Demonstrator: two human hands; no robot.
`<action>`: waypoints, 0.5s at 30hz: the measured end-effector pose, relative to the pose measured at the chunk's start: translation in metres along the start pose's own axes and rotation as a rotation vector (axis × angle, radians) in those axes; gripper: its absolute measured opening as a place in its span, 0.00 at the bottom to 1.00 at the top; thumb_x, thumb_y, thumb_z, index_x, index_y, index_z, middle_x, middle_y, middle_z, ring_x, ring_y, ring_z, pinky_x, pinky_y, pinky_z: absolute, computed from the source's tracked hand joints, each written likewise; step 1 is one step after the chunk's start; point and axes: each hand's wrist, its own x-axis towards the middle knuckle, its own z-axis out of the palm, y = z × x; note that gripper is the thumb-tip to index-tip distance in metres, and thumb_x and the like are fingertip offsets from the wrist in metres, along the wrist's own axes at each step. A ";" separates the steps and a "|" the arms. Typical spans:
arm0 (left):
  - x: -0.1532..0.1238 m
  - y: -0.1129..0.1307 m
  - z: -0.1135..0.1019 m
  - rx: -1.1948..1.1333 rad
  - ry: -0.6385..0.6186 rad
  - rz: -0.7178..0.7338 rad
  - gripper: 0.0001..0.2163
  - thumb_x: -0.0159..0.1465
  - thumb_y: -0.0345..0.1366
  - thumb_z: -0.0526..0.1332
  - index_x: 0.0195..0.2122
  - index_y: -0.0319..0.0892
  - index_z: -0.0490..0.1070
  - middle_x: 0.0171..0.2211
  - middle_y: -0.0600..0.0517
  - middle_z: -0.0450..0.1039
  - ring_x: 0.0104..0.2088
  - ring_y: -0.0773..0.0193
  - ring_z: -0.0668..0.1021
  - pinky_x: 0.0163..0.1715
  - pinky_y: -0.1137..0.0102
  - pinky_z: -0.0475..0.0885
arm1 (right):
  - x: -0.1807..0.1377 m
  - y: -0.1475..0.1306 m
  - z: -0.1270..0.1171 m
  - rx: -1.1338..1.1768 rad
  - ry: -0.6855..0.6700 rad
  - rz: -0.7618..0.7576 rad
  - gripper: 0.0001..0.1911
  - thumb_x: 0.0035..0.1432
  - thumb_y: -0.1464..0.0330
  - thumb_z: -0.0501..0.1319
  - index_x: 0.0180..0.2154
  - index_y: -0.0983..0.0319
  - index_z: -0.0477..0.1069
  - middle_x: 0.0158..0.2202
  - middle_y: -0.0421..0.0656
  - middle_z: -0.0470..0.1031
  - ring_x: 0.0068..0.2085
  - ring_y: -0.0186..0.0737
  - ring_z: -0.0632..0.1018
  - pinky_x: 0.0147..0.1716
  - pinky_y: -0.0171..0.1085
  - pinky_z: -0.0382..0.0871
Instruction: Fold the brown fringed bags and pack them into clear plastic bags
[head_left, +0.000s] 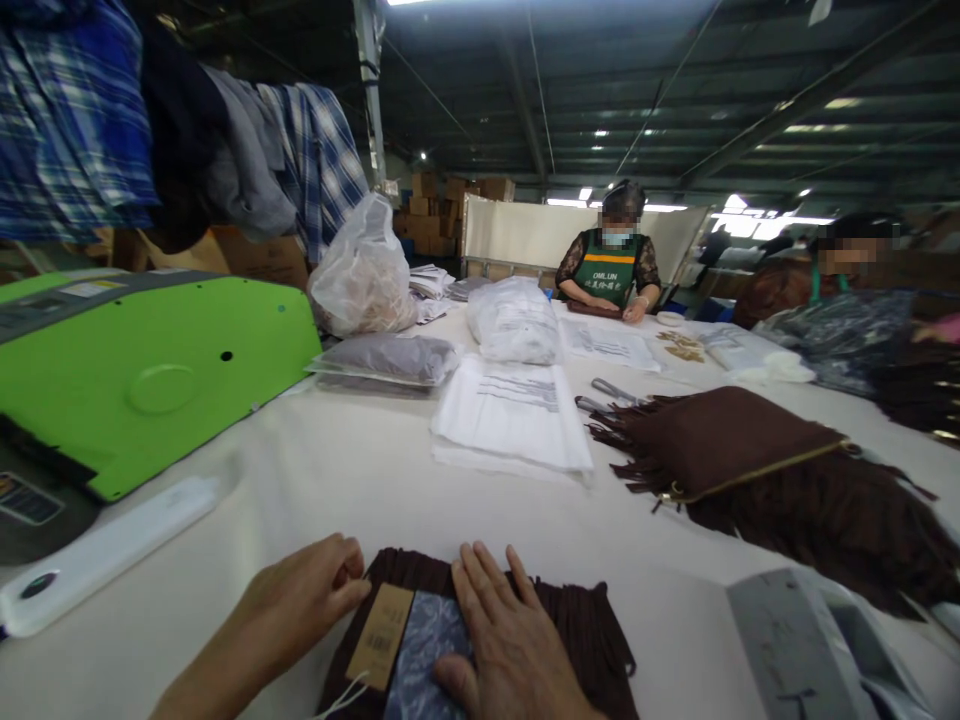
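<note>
A dark brown fringed bag (592, 620) lies flat at the bottom middle of the head view. On top of it are a tan cardboard tag (381, 632) with a barcode and a white string (341, 697), and a blue-grey patterned packet (429, 650). My right hand (510, 640) rests flat over the packet and the fringe, its fingers stretched out. At the bag's upper left edge is my left hand (315, 590), its fingers curled in and the thumb close to the tag. Whether those fingers pinch anything is hidden.
A green machine (165, 370) and a white handheld device (112, 550) stand at left. Printed plastic bags (517, 410) lie ahead; more brown fringed bags (735, 440) are at right, above a grey box (795, 640). Across the table a co-worker (611, 260) handles a brown item.
</note>
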 end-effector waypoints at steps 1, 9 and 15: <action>-0.002 -0.005 0.008 -0.017 -0.007 0.010 0.05 0.59 0.37 0.54 0.33 0.47 0.68 0.31 0.56 0.74 0.32 0.61 0.75 0.30 0.69 0.60 | 0.000 -0.001 -0.002 0.021 -0.006 0.012 0.39 0.63 0.51 0.54 0.67 0.64 0.49 0.68 0.47 0.46 0.68 0.54 0.51 0.67 0.56 0.41; 0.008 -0.008 0.016 -0.062 -0.001 0.066 0.05 0.58 0.35 0.52 0.28 0.44 0.66 0.27 0.55 0.73 0.30 0.63 0.75 0.28 0.71 0.60 | -0.002 -0.013 -0.017 0.108 -0.020 0.071 0.37 0.64 0.52 0.54 0.66 0.65 0.51 0.68 0.48 0.47 0.68 0.51 0.50 0.67 0.55 0.39; -0.027 0.025 0.004 0.051 0.012 0.000 0.07 0.60 0.38 0.55 0.27 0.46 0.69 0.28 0.55 0.75 0.31 0.60 0.76 0.29 0.69 0.59 | -0.004 -0.011 -0.013 0.091 0.023 0.072 0.38 0.63 0.49 0.53 0.66 0.63 0.51 0.68 0.47 0.48 0.68 0.50 0.51 0.67 0.53 0.39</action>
